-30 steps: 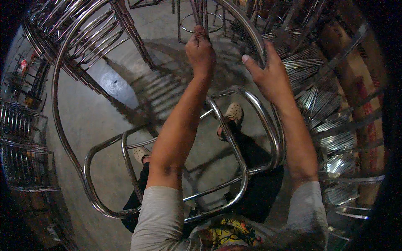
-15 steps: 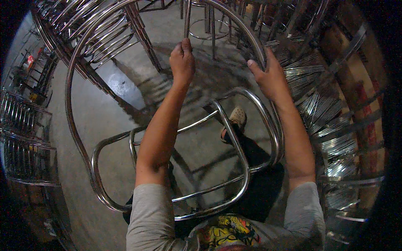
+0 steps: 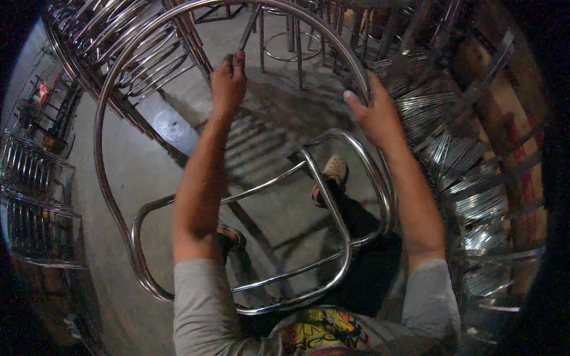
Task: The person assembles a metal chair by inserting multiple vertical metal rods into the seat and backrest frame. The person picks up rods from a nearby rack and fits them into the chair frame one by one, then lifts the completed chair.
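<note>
A large chrome tube frame [image 3: 102,136], bent into a tall arch with a rounded seat-like loop at its near end, stands in front of me, that end close to my lap. My right hand [image 3: 380,115] is closed round the arch's right side, its thumb on the inner edge and its fingers mostly hidden behind the tube. Inside the arch, my left hand [image 3: 230,83] is closed on a slim metal rod [image 3: 249,29]. The rod slants up to the top of the arch; whether it touches the tube I cannot tell.
Stacked chrome frames [image 3: 142,53] stand at the far left, with more racked frames [image 3: 41,219] along the left edge. Bundles of shiny metal rods [image 3: 469,202] lie on the right behind dark bars. Stool-like frames [image 3: 291,47] stand at the back on the concrete floor [image 3: 119,273].
My left hand has moved left with the rod, which now tilts to the right at its upper end. My right hand and the frame have shifted slightly left.
</note>
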`<state>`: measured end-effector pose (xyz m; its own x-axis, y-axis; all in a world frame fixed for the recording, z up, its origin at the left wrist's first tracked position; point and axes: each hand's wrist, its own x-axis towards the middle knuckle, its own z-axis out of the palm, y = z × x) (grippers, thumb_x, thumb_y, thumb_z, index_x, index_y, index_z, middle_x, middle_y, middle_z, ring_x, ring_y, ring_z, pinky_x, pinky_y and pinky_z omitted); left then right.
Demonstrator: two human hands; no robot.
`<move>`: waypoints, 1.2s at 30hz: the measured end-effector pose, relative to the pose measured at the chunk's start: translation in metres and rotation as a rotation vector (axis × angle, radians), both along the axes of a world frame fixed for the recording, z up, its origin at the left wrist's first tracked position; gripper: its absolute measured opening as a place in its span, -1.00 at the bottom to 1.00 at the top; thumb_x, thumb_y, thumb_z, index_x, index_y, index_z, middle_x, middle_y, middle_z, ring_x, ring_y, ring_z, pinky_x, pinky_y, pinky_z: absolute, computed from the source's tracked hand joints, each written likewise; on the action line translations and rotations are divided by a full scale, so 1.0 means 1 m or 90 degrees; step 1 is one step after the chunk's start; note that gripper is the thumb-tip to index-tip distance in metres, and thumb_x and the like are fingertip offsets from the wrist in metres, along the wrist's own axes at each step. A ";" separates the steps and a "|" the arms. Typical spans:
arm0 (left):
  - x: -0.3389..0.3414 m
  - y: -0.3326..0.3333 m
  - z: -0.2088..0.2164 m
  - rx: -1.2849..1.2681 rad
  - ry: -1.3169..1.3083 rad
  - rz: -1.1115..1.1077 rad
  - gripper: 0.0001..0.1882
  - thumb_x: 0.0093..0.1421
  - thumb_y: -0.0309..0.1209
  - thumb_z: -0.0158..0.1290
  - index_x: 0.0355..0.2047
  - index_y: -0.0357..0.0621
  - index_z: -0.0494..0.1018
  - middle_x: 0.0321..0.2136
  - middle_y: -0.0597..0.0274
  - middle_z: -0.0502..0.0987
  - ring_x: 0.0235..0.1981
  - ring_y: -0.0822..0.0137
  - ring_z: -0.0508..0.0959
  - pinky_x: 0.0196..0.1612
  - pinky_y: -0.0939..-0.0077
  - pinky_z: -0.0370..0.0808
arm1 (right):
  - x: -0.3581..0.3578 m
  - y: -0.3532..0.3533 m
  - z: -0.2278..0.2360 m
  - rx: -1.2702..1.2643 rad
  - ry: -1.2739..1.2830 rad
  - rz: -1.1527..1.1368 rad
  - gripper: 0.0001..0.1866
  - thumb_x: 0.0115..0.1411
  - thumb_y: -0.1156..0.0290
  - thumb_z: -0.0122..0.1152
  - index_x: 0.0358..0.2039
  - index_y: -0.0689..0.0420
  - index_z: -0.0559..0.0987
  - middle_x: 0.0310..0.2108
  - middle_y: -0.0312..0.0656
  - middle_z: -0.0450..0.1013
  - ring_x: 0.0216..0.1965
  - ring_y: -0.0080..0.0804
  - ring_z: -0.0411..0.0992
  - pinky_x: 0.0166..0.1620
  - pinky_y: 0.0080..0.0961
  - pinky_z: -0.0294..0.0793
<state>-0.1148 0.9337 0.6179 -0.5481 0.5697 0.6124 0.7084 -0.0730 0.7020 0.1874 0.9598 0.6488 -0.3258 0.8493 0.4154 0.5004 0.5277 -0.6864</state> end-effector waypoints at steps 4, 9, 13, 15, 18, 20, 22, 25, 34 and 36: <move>-0.001 -0.004 0.000 -0.045 0.022 -0.012 -0.48 0.34 -0.03 -0.21 -0.39 -0.32 0.42 -0.59 -0.18 0.47 -0.46 -0.24 0.48 -0.37 0.07 0.37 | -0.001 -0.003 -0.001 -0.008 -0.016 -0.020 -0.23 0.10 0.18 0.27 0.23 0.28 0.19 0.05 0.19 0.37 0.10 0.03 0.36 0.16 -0.26 0.30; 0.005 -0.003 0.011 -0.094 -0.017 -0.072 -0.50 0.34 -0.05 -0.20 -0.35 -0.29 0.44 -0.53 -0.23 0.49 -0.40 -0.29 0.49 -0.32 0.04 0.38 | 0.001 0.001 -0.002 0.032 -0.042 -0.037 -0.23 0.11 0.17 0.26 0.23 0.28 0.19 0.04 0.19 0.37 0.08 0.03 0.38 0.15 -0.25 0.31; -0.015 0.009 0.021 -0.068 0.063 -0.040 -0.52 0.33 -0.07 -0.18 -0.33 -0.29 0.47 -0.49 -0.23 0.51 -0.35 -0.19 0.53 -0.29 0.09 0.39 | 0.001 0.003 -0.003 0.000 -0.014 -0.015 -0.22 0.11 0.14 0.25 0.23 0.27 0.18 0.04 0.19 0.38 0.07 0.03 0.38 0.13 -0.25 0.33; -0.016 0.021 0.012 -0.064 0.052 -0.110 -0.53 0.33 -0.08 -0.18 -0.36 -0.30 0.46 -0.52 -0.21 0.50 -0.38 -0.16 0.53 -0.32 0.13 0.40 | 0.000 0.001 -0.003 0.010 -0.012 -0.058 -0.21 0.11 0.13 0.26 0.23 0.28 0.19 0.02 0.19 0.39 0.05 0.03 0.40 0.11 -0.25 0.34; -0.010 0.033 -0.006 0.006 0.017 -0.062 -0.48 0.33 -0.06 -0.20 -0.45 -0.31 0.45 -0.59 -0.13 0.47 -0.50 -0.11 0.47 -0.38 0.17 0.35 | -0.001 -0.004 -0.002 0.005 -0.032 -0.030 -0.21 0.10 0.12 0.26 0.22 0.28 0.20 0.00 0.18 0.41 0.03 0.05 0.41 0.10 -0.23 0.36; 0.000 0.037 -0.013 0.019 -0.034 -0.072 -0.45 0.34 -0.04 -0.21 -0.50 -0.33 0.42 -0.63 -0.09 0.44 -0.56 -0.06 0.42 -0.41 0.16 0.32 | -0.001 -0.005 0.001 -0.025 -0.044 -0.031 -0.25 0.13 0.17 0.25 0.21 0.30 0.21 0.03 0.09 0.40 0.06 -0.14 0.38 0.13 -0.37 0.29; 0.020 0.043 -0.018 0.009 -0.118 -0.114 -0.42 0.34 -0.02 -0.21 -0.55 -0.34 0.39 -0.68 -0.03 0.40 -0.61 0.03 0.37 -0.45 0.16 0.29 | -0.002 -0.003 0.004 -0.028 -0.058 -0.041 -0.26 0.13 0.17 0.25 0.21 0.30 0.21 0.03 0.09 0.40 0.06 -0.14 0.38 0.13 -0.37 0.29; 0.039 0.048 -0.014 0.074 -0.192 -0.105 -0.39 0.34 0.02 -0.22 -0.61 -0.31 0.34 -0.73 0.10 0.31 -0.66 0.19 0.29 -0.51 0.24 0.25 | -0.002 0.002 0.007 0.032 -0.050 -0.046 -0.23 0.10 0.12 0.27 0.20 0.29 0.21 0.00 0.18 0.41 0.04 0.06 0.40 0.10 -0.23 0.36; 0.099 0.062 -0.012 0.103 -0.372 -0.088 -0.36 0.32 0.14 -0.28 -0.63 -0.16 0.31 -0.73 0.29 0.31 -0.70 0.37 0.28 -0.58 0.36 0.18 | 0.001 0.008 0.001 0.013 -0.027 -0.023 -0.19 0.07 0.09 0.28 0.20 0.32 0.21 0.03 0.21 0.38 0.08 0.05 0.37 0.12 -0.26 0.33; 0.106 0.066 -0.008 0.120 -0.375 -0.071 -0.35 0.33 0.12 -0.28 -0.63 -0.19 0.30 -0.73 0.27 0.30 -0.68 0.35 0.25 -0.56 0.34 0.19 | 0.002 0.007 0.001 0.042 -0.024 -0.028 -0.18 0.08 0.09 0.28 0.20 0.33 0.20 0.04 0.22 0.37 0.09 0.05 0.37 0.13 -0.26 0.33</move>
